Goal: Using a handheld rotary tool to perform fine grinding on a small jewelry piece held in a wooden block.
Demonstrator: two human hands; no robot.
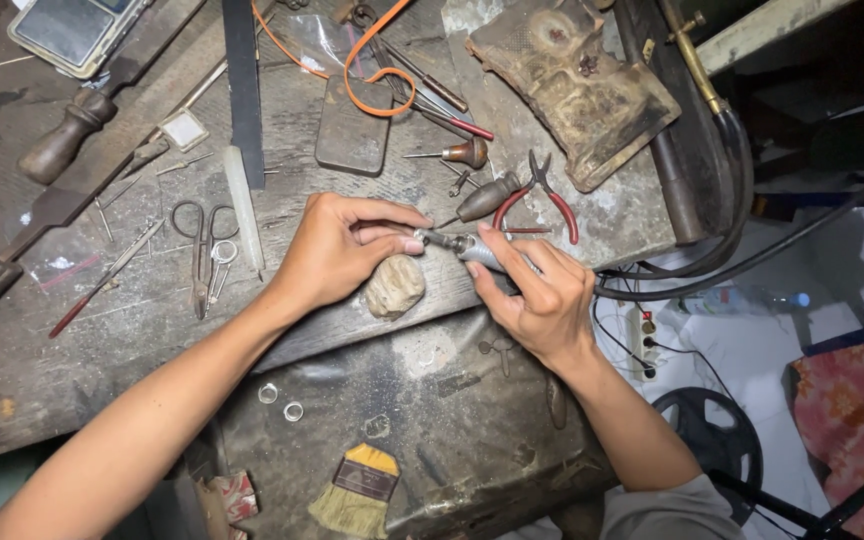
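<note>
The right hand [542,295] grips a slim metal rotary handpiece [480,250] like a pen, fingers clenched round its barrel. The tool's long axis runs from lower right to upper left, its tip pointing left toward the left hand [337,250]. A dark cable [752,260] leaves the right hand and curves away to the right. The left hand is pinched shut, thumb against fingertips, at the tool's tip; whatever small piece it grasps is too hidden to tell. Both hands meet just above a worn, rounded wooden bench peg [395,285] that juts from the near edge of the worktop [72,370].

The worktop is scarred, dusty grey wood crowded with tools. Just beyond the hands lie red-handled pliers [542,195] and a wooden-handled graver [487,198]. To the left are small scissors [202,250]. Below the peg hangs a grimy catch tray [452,420] holding two small silver rings [282,402] and a yellow-bristled brush [357,488]. To the right, off the worktop, a pale floor shows with a black wheel-shaped part [707,435] and red patterned cloth [857,410].
</note>
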